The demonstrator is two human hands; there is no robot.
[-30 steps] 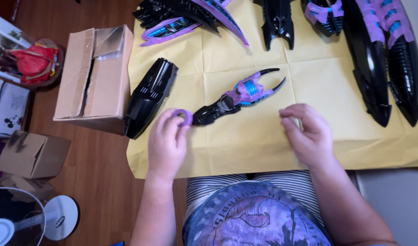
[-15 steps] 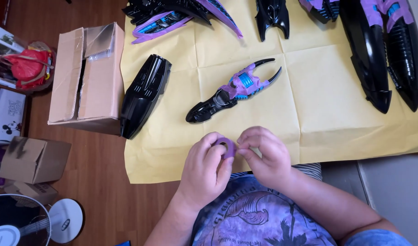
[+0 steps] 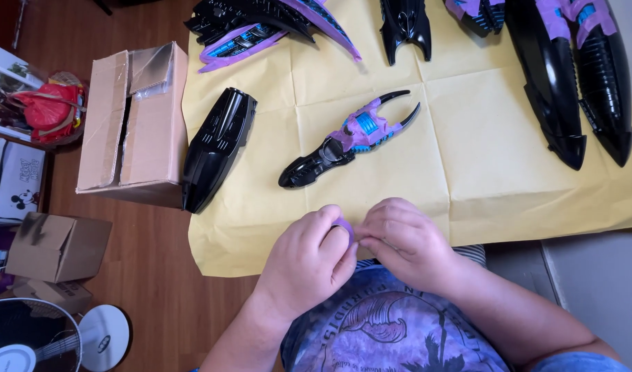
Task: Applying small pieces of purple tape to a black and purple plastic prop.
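Your left hand (image 3: 308,262) and right hand (image 3: 402,242) are together right over your lap, fingertips meeting on a small purple tape roll (image 3: 343,226). Left is curled round it, thumb & fingers pinching it; right's fingertips press on its edge from the other side, closed tight. Most of the roll is hidden btwn your fingers, so can't tell more abt it. It sits just at the near edge of the yellow paper sheet (image 3: 467,172).

Further out, mid-sheet: black-and-purple claw piece (image 3: 347,141), lying diagonal, pincers pointing away to the right. Left of it, a black ribbed shell part (image 3: 218,147) overhangs the sheet edge, just beside a cardboard box (image 3: 133,124) on the wood floor (image 3: 150,275). Far right: two long black pointed parts (image 3: 571,83).
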